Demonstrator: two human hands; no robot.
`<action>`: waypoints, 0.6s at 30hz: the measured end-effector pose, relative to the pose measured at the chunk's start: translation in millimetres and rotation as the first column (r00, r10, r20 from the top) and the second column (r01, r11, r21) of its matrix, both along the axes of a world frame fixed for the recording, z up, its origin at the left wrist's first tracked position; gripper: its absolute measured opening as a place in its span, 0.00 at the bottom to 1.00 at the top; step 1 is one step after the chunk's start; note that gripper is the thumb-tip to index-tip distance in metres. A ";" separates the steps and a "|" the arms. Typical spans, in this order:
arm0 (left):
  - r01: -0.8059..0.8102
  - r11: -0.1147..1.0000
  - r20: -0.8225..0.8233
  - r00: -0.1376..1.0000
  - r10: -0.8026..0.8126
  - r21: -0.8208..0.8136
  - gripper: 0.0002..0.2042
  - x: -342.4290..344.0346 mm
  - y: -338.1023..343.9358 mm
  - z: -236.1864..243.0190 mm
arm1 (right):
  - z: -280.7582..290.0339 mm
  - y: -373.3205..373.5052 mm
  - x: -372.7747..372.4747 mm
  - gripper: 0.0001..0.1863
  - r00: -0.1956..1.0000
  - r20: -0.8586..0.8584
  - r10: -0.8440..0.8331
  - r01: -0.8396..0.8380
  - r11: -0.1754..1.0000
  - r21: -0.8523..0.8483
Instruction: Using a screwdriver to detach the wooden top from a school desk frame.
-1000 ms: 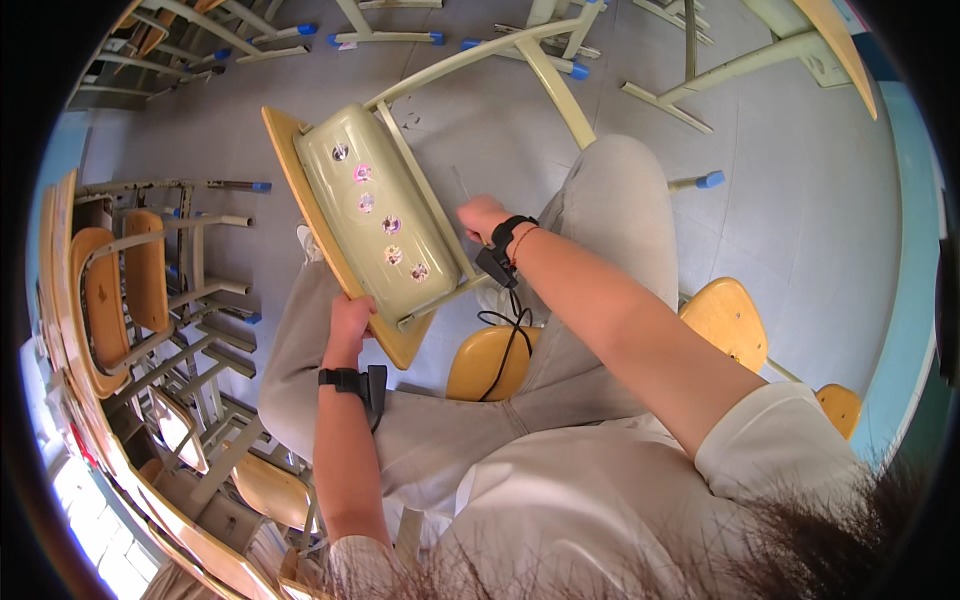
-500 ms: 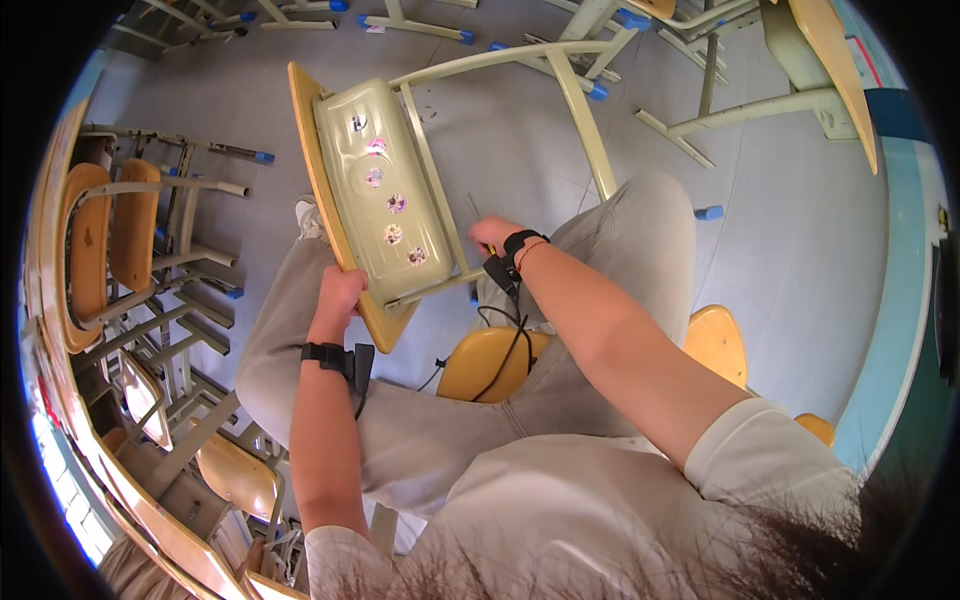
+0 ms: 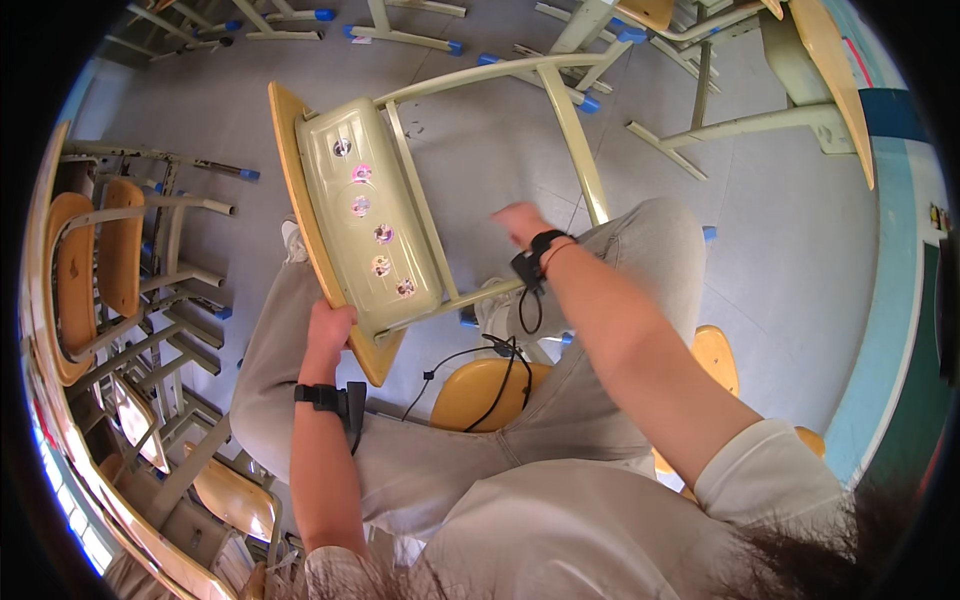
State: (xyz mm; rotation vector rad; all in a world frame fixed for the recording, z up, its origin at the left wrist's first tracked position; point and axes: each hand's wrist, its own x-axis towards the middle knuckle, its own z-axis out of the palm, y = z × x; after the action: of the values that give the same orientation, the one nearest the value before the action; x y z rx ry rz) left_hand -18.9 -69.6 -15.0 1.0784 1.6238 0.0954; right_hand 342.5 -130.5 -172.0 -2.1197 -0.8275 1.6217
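Note:
A school desk [image 3: 372,215] lies tipped over in front of me, its wooden top edge-on to the left. Its cream metal body carries a row of small round stickers. My left hand [image 3: 332,326] grips the near end of the wooden top. My right hand [image 3: 522,224] is raised over the open space inside the desk's metal frame [image 3: 572,140], apart from the frame and slightly blurred. Its fingers look curled, and whatever they may hold is hidden. Black straps with small boxes sit on both wrists; a dark cable [image 3: 500,348] hangs between my knees.
A yellow wooden seat [image 3: 480,392] shows between my legs. Chairs [image 3: 120,245] and metal legs crowd the left side. Another desk [image 3: 800,110] stands at the far right near the blue-and-white wall [image 3: 895,300]. More blue-capped legs [image 3: 400,38] line the far floor.
My right hand has lifted away from the desk's near crossbar, moving right. The thin shaft seen at its fingers earlier no longer shows. My left hand keeps its grip; the view has shifted slightly.

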 end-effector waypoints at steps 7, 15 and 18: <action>0.006 1.000 0.050 0.999 -0.004 -0.030 0.17 1.5 1.5 5.0 | 14.5 -38.1 -47.4 0.29 0.932 -0.013 0.362 -0.338 0.856 -0.391; 0.049 0.999 0.021 0.999 -0.049 0.011 0.18 -6.5 3.1 11.0 | 70.8 -31.2 -45.6 0.37 0.589 0.022 0.808 -0.713 0.532 -0.457; 0.034 0.999 0.046 0.998 -0.034 0.003 0.18 0.8 7.4 18.6 | 69.9 -32.4 -45.5 0.31 0.490 0.056 0.870 -0.724 0.442 -0.530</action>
State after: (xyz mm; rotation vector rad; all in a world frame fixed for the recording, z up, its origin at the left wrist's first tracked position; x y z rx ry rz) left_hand -18.1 -62.1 3.6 1.0978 1.5640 0.0983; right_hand 297.0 -162.9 -102.1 -2.5195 -2.0472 2.0618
